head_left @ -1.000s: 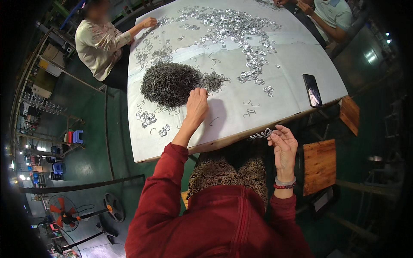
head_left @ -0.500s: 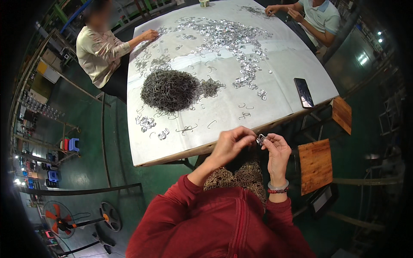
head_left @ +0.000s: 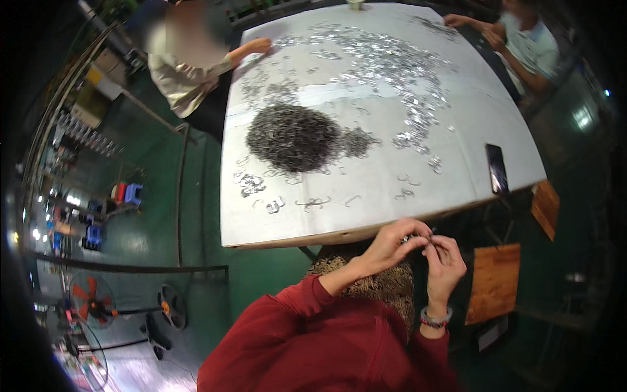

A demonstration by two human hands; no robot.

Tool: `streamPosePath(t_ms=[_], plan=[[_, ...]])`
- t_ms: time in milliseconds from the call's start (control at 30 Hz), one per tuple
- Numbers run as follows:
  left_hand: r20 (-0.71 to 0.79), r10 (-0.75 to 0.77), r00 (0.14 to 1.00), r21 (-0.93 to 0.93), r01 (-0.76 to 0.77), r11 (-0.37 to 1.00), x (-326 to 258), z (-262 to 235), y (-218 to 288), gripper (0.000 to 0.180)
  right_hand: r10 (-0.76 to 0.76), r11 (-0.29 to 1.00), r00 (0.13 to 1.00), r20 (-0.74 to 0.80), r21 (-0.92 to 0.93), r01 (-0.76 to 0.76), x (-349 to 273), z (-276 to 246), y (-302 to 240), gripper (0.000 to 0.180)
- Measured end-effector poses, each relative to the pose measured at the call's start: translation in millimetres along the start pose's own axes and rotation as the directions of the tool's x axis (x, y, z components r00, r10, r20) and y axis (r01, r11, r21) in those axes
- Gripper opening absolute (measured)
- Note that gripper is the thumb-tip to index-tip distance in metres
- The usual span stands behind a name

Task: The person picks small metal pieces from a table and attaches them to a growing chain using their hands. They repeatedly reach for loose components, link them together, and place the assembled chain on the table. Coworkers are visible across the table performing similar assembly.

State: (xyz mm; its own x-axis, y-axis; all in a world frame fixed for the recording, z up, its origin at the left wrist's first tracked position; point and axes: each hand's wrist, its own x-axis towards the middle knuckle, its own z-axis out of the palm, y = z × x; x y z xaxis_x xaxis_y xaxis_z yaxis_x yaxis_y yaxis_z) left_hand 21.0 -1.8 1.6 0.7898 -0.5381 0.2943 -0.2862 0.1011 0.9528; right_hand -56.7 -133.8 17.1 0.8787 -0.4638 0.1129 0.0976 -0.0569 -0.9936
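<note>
Just off the table's near edge, my hands meet fingertip to fingertip. My left hand [head_left: 394, 247] is closed around a small silvery metal buckle [head_left: 409, 240], of which only a bit shows under the fingers. The fingers of my right hand [head_left: 447, 264] are pinched against the left fingertips; what sits in that pinch is too small and blurred to name. On the table lie a big heap of dark bent wire hooks [head_left: 292, 138] and a wide scatter of shiny metal buckles [head_left: 385, 55]. A few loose wire hooks [head_left: 313, 202] lie nearest me.
A phone [head_left: 496, 168] rests near the right edge of the white-covered table [head_left: 366, 189]. Wooden stools [head_left: 493, 282] stand at the right. One person [head_left: 189, 81] sits at the far left, another [head_left: 530, 49] at the far right. A fan [head_left: 91, 300] stands lower left.
The view has shifted, so the table and hands appear farther right and lower. My fingers have closed together over the buckle, which showed more plainly before.
</note>
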Motion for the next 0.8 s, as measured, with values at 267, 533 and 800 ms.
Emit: streamPosePath(t_ms=[267, 533, 800], plan=[[-0.004, -0.014, 1.0, -0.072, 0.014, 0.997, -1, -6, -2, 0.013, -0.025, 0.996, 0.998, 0.06, -0.085, 0.03, 74, -31, 14, 0.011], [-0.009, -0.046, 0.999, -0.018, 0.046, 0.999, -5, -10, 1, 0.011, -0.343, 0.481, 0.845, 0.409, -0.696, 0.533, 213, -14, 147, 0.019], [-0.069, 0.119, 0.99, 0.068, -0.115, 0.991, -8, -9, 1, 0.01, 0.23, 0.969, 0.961, 0.156, 0.054, -0.241, 163, -4, 91, 0.016]])
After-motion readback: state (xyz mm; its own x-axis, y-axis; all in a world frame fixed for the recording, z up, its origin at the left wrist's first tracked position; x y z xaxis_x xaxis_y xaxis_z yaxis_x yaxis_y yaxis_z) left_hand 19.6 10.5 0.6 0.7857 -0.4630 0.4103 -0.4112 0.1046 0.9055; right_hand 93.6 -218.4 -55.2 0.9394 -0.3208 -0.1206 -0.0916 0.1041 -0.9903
